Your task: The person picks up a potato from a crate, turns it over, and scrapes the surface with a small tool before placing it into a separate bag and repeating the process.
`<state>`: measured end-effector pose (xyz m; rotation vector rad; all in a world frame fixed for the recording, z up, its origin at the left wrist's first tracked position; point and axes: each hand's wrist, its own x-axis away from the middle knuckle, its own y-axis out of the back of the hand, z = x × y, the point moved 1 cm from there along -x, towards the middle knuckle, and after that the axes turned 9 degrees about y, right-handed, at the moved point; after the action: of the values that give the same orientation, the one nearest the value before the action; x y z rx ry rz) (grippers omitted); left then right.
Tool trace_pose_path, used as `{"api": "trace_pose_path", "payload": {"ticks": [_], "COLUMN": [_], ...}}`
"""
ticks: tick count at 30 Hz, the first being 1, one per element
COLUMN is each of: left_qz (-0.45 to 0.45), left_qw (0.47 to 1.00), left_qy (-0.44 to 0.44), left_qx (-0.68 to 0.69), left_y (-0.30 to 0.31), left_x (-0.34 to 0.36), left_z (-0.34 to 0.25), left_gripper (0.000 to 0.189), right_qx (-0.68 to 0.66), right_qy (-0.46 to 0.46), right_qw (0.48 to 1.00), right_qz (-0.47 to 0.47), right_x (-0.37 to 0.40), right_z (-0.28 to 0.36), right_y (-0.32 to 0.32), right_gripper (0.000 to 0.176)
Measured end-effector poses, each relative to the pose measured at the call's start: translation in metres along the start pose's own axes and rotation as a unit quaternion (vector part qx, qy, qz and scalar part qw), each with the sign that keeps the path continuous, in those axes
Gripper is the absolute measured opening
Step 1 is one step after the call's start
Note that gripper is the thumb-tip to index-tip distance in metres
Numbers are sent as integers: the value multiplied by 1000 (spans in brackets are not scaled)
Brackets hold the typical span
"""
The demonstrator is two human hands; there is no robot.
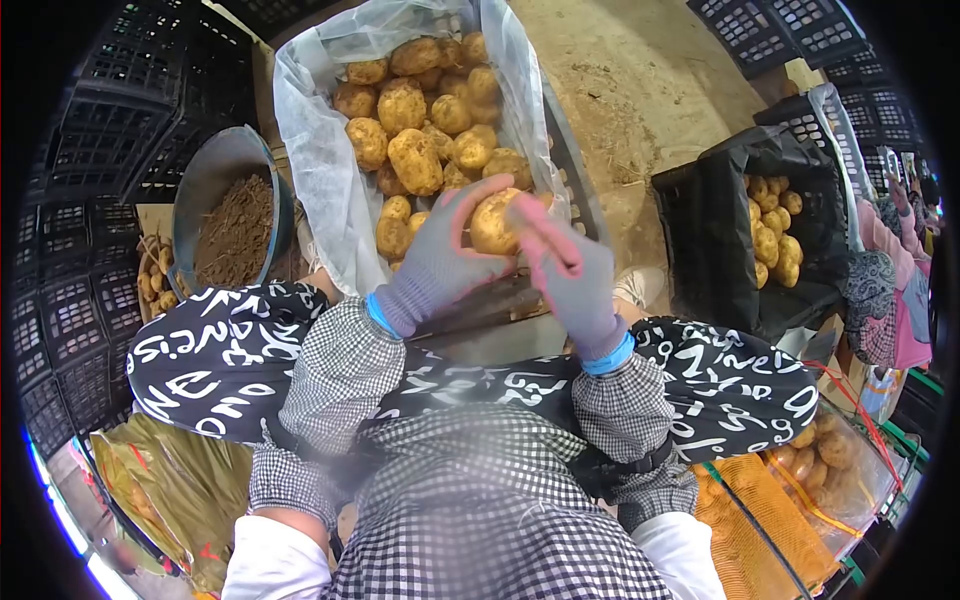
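Observation:
My left hand (455,245), in a grey glove with pink palm and fingers, is closed around a potato (492,224) over the near end of a lined crate. The potato is round, yellow-brown and smudged with soil. My right hand (572,268), gloved the same way, is at the potato's right side. Its fingers are curled together, and the fingertips are blurred against the potato; whatever they may hold is hidden. Below and beyond my hands, many soil-covered potatoes (415,160) fill the crate, which has a white plastic liner (315,150).
On the left stands a bucket (283,215) of brown soil (235,232), beside stacked black crates (120,130). A black-lined crate (705,225) with potatoes is on the right. An orange mesh sack (755,520) lies at lower right. Another person (890,270) is at the far right.

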<state>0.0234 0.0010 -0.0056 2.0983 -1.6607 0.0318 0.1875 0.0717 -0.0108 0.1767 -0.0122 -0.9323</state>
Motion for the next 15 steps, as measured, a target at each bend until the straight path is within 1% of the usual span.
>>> {"api": "trace_pose_path", "payload": {"ticks": [2, 4, 6, 8, 11, 14, 15], "left_qz": [-27, -60, -82, -97, -104, -120, -121], "left_qw": [999, 994, 988, 983, 983, 977, 977], "left_qy": [-33, -77, -103, -118, -100, -116, -114], "left_qx": [-15, -52, -80, -101, -117, -131, -135], "left_y": [0, 1, 0, -2, -2, -1, -1], "left_x": [0, 1, 3, 1, 2, 1, 1], "left_z": [-1, -1, -1, -4, -4, 1, 2], "left_gripper": [77, 75, 73, 72, 66, 65, 65], "right_qx": [64, -23, -51, -24, -1, 32, 53], "right_qy": [101, 20, -23, -25, -40, -66, -49], "right_qw": [992, 999, 997, 999, 999, 997, 997], "right_qz": [42, -27, -51, -33, -8, 11, 13], "right_x": [4, 0, -1, -3, 0, 4, 5], "right_z": [1, -2, 1, 8, 13, 13, 12], "right_y": [-2, 2, 3, 5, 5, 3, 3], "right_gripper": [32, 33, 33, 33, 34, 34, 34]}}
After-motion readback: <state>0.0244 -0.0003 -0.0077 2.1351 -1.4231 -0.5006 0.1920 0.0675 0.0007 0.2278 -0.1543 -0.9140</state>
